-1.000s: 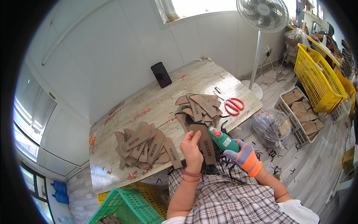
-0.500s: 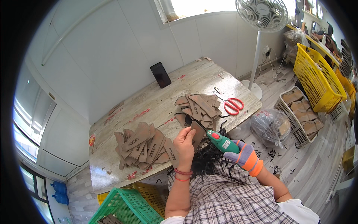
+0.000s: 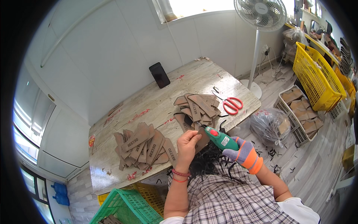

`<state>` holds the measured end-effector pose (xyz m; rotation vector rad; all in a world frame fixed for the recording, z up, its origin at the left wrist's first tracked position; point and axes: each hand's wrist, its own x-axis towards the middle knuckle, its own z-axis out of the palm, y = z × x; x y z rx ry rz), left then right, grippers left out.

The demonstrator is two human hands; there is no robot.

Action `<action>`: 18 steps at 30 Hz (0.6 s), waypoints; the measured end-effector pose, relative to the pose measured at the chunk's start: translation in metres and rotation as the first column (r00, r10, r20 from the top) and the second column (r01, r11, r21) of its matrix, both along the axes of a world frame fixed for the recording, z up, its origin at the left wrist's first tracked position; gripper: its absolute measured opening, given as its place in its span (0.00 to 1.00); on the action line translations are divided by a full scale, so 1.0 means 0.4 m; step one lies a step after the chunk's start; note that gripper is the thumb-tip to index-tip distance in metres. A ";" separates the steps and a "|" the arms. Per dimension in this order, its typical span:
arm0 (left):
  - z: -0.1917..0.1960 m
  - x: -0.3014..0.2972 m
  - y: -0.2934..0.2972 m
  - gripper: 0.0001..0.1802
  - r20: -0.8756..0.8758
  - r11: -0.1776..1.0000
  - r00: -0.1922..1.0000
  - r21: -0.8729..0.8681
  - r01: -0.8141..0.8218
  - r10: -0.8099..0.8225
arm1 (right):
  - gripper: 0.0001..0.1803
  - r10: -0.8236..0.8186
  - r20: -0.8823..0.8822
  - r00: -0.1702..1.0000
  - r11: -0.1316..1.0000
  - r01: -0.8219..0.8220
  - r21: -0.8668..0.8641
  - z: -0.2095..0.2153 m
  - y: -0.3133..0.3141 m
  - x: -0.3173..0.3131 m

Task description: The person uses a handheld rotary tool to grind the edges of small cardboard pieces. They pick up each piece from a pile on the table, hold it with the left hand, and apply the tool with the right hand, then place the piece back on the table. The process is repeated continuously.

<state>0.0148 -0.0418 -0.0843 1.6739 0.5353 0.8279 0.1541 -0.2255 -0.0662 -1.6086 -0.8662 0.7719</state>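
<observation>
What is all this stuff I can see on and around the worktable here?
Brown cut pieces, left pile: many, brown, table's near left.
Brown cut pieces, right pile: many, brown, table's near right.
Scissors: one, red handles, table's right edge.
Phone: one, black, leaning on the wall.
Table: one, pale worn wood, centre.
Standing fan: one, white, right of the table.
Yellow basket: one, far right.
White crate: one, holding brown pieces, floor at right.
Clear bag: one, floor by the table.
Green crate: one, bottom left.
Black strips: a heap, on the lap.
Left hand: bare, pinching a brown piece.
Right hand: gloved purple and orange, gripping a green power tool.
</observation>
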 end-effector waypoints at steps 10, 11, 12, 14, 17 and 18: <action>0.028 -0.001 0.094 0.04 0.435 0.783 0.728 -0.581 -0.222 0.530 | 0.26 -0.042 -0.164 0.986 0.999 0.045 0.012 0.012 -0.015 -0.007; -0.015 -0.028 0.124 0.03 0.450 0.709 0.656 -0.680 -0.188 0.606 | 0.26 -0.035 -0.158 0.987 0.999 0.036 -0.001 0.008 -0.016 -0.010; -0.040 -0.036 0.124 0.03 0.429 0.634 0.665 -0.768 -0.086 0.611 | 0.27 -0.038 -0.151 0.988 0.999 0.035 -0.019 0.001 -0.016 -0.010; -0.077 -0.044 0.107 0.03 0.390 0.438 0.689 -0.892 0.116 0.611 | 0.27 -0.047 -0.141 0.989 0.998 0.040 -0.046 -0.005 -0.014 -0.012; -0.101 -0.027 0.065 0.04 0.318 0.345 0.806 -0.926 0.151 0.500 | 0.28 -0.062 -0.137 0.989 0.996 0.052 -0.073 -0.008 -0.012 -0.019; -0.099 -0.017 0.051 0.04 0.332 0.345 0.809 -0.923 0.172 0.486 | 0.29 -0.064 -0.141 0.988 0.995 0.053 -0.080 -0.007 -0.011 -0.022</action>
